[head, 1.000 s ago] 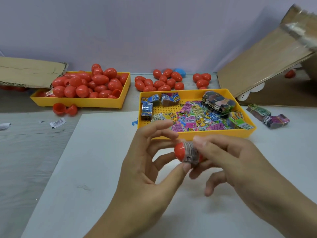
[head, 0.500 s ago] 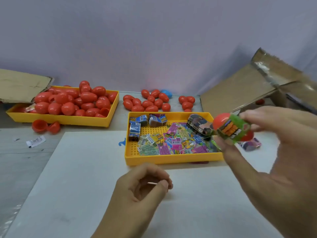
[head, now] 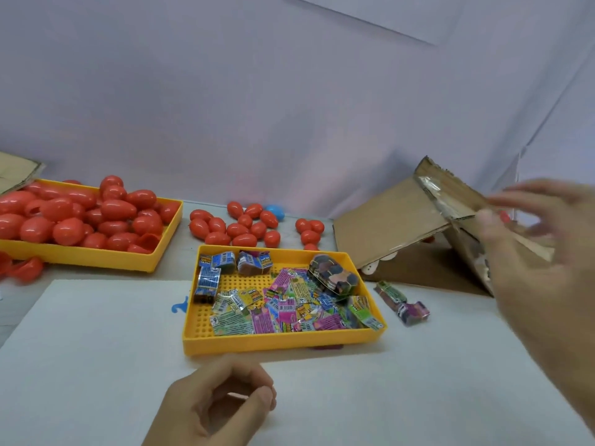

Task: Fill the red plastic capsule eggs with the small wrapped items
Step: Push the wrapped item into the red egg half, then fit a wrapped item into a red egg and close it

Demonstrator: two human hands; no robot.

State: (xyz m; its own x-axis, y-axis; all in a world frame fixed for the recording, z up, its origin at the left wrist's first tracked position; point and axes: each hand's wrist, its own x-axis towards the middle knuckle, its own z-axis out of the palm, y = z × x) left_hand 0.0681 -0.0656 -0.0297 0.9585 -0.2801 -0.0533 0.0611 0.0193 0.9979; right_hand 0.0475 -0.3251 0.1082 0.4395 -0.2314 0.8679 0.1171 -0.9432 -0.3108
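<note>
The red capsule eggs point(head: 80, 217) are lying heaped in a yellow tray point(head: 96, 259) at the middle left of the frame, and more loose red eggs point(head: 238, 226) are sitting on the table behind the second tray, with one blue egg point(head: 275, 212) among them. An opened egg half point(head: 27, 268) is lying just in front of the left tray. The small wrapped items point(head: 283, 307) are filling the centre yellow tray point(head: 273, 341), which is sitting near the middle of the frame on a white sheet point(head: 96, 349); a dark hexagon-patterned pack point(head: 333, 276) is resting on them at the tray's upper right. Two more wrapped items point(head: 402, 300) are lying on the sheet just right of that tray.

The left hand point(head: 212, 403) is hovering at the bottom centre, fingers loosely curled with thumb near forefinger, gripping nothing visible. The right hand point(head: 541, 252) is reaching at the right edge toward a cardboard box point(head: 402, 226), fingers spread and blurred; a speck of red point(head: 504, 216) is showing by the fingertips, but I cannot tell whether the hand is holding anything. A cardboard flap point(head: 16, 169) is peeking in at the far left edge.
</note>
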